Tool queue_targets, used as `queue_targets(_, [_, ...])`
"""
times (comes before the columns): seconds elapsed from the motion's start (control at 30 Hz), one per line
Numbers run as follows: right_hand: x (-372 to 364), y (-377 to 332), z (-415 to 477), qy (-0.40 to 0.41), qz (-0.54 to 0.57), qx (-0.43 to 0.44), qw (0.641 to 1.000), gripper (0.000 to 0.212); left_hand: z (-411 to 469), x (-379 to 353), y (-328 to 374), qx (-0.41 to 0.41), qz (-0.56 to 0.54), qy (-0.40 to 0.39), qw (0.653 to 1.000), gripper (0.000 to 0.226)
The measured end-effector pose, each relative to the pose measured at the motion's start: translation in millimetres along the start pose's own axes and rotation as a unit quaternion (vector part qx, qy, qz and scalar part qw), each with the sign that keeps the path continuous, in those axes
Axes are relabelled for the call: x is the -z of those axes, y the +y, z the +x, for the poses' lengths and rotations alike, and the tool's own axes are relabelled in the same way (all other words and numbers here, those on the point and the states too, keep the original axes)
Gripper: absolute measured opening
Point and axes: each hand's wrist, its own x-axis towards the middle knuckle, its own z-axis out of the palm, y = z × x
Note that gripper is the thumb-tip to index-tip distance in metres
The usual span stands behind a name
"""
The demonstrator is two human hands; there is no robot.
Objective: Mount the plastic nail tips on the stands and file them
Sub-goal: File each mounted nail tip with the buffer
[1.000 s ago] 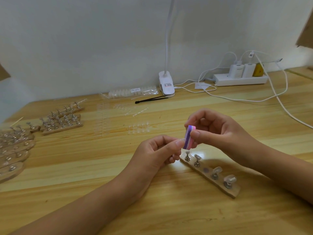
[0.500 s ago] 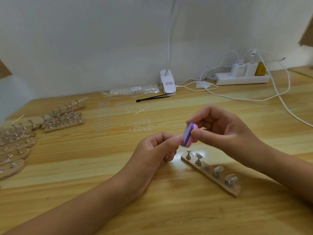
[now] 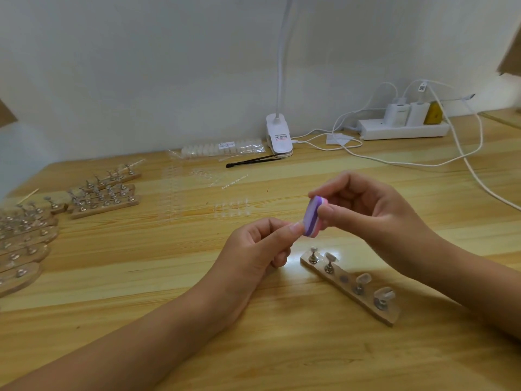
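The buffer block (image 3: 313, 217) now shows more of its purple face, pinched by the right hand (image 3: 366, 210) against a nail tip (image 3: 300, 221) pinched in the left hand (image 3: 259, 246), with the wooden stand (image 3: 349, 289) just below the grip.

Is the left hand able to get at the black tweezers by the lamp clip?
Probably not yet: the left hand pinches a small piece against the file block. Nothing stands between it and the tweezers.

Your left hand (image 3: 259, 246) and right hand (image 3: 363, 210) are both bare. Same goes for the left forearm (image 3: 169, 328) and right forearm (image 3: 465, 283), bare right out to the frame edge. Your left thumbnail (image 3: 296, 227) looks short and plain, natural finish.
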Motion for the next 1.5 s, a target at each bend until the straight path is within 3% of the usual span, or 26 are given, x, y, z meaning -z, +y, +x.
queue_targets(0.13, [1, 3, 0, -0.058, -0.010, -0.021, 0.998, 0.026, 0, 0, -1, 0.000, -0.005, 0.003, 1.000, 0.024])
queue_targets(0.27, [3, 3, 2, -0.014, 0.008, -0.007, 1.000, 0.022, 0, 0, -1, -0.003, 0.007, 0.008, 1.000, 0.022])
queue_targets(0.37, [7, 0, 3, -0.087, -0.017, -0.025, 0.996, 0.019, -2, 0, -2, -0.012, 0.022, 0.009, 1.000, 0.023])
queue_targets(0.53, [9, -3, 6, -0.092, -0.062, -0.014, 0.994, 0.028, -5, -3, -2, -0.038, 0.063, -0.038, 0.997, 0.016])
queue_targets(0.7, [21, -13, 8, -0.182, -0.114, -0.065, 0.975, 0.029, -6, -5, 0, -0.039, 0.050, -0.041, 0.997, 0.016])
queue_targets(0.83, [18, -12, 7, -0.163, -0.121, -0.053, 0.978, 0.029, -6, -6, -1, -0.031, 0.066, -0.030, 0.997, 0.022])
queue_targets(1.0, [22, -16, 8, -0.163, -0.141, -0.060, 0.975, 0.029, -4, -5, 0, -0.011, 0.052, -0.010, 0.999, 0.011])
queue_targets(1.17, [12, -13, 6, -0.174, -0.150, -0.054, 0.972, 0.030, -9, -10, -2, -0.027, 0.137, -0.057, 0.989, 0.017])
queue_targets(1.3, [19, -18, 6, -0.173, -0.155, -0.059, 0.971, 0.029, -6, -7, 2, -0.019, 0.075, -0.036, 0.996, 0.021])
queue_targets(1.4, [16, -15, 4, -0.164, -0.142, -0.055, 0.975, 0.029, -7, -9, 0, -0.024, 0.110, -0.037, 0.993, 0.030])
queue_targets(1.5, [11, -12, 4, -0.147, -0.126, -0.053, 0.980, 0.030, -7, -9, 0, -0.027, 0.096, -0.035, 0.994, 0.019])
